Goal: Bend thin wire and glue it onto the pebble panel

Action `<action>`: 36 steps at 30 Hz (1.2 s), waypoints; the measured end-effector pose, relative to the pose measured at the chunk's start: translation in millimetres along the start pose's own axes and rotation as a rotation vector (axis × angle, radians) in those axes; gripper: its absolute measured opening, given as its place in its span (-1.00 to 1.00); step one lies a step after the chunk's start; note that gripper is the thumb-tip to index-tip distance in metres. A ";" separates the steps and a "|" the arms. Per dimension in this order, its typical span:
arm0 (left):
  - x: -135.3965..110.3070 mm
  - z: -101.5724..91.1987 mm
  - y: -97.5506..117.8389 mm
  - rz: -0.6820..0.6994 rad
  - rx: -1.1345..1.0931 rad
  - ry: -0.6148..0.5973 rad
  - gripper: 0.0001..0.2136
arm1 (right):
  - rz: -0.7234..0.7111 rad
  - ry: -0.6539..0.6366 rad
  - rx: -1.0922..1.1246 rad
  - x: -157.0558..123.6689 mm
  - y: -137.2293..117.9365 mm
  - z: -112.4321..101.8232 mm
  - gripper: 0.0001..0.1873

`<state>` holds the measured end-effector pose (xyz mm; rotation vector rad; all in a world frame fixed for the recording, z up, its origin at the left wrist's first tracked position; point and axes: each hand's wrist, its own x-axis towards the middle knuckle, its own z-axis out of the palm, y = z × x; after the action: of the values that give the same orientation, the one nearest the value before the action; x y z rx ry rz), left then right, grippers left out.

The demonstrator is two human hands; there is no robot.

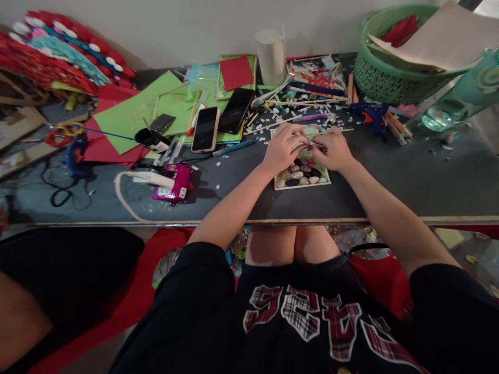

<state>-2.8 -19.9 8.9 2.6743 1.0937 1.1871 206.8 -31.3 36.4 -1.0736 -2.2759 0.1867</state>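
My left hand [284, 147] and my right hand [332, 149] meet above a small framed tray [303, 185] on the dark table. The fingertips of both are pinched close together around something small and thin, too small to name. Smooth pebbles [297, 175], white, brown and black, fill the near part of the tray. A small red piece [311, 162] sits among them, just below my fingers. My hands hide much of the tray's far part, where a pale green base shows.
Paper scraps and sticks lie behind the tray, with a blue glue gun [368, 115], green basket [397, 78] and water bottle [438, 117] to the right. Leftward are two phones [205, 130], a purple power strip [173, 183] and coloured paper [132, 117]. Another person sits at left.
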 end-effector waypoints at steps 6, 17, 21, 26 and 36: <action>0.0 6.6 -4.0 0.019 0.001 0.038 -0.64 | -0.013 -0.009 -0.023 0.1 -0.3 1.3 -0.72; 4.6 6.9 -0.9 -0.008 -0.152 -0.077 -0.76 | 0.016 0.004 0.066 1.3 0.6 4.1 -0.64; 5.1 6.8 -5.1 -0.072 -0.312 -0.093 -0.64 | 0.053 0.050 0.152 -0.6 3.7 1.2 -0.69; 1.3 8.2 -30.2 -0.247 -0.363 0.023 -0.46 | 0.139 0.183 0.220 -6.3 11.5 -7.3 -0.72; 1.8 8.8 -33.2 -0.331 -0.711 0.081 -0.38 | 0.048 0.054 0.162 -3.2 6.7 -3.2 -0.74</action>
<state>-15.8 8.4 -5.5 1.8524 0.8542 1.3054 214.6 -29.6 34.9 -1.0366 -2.1481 0.3517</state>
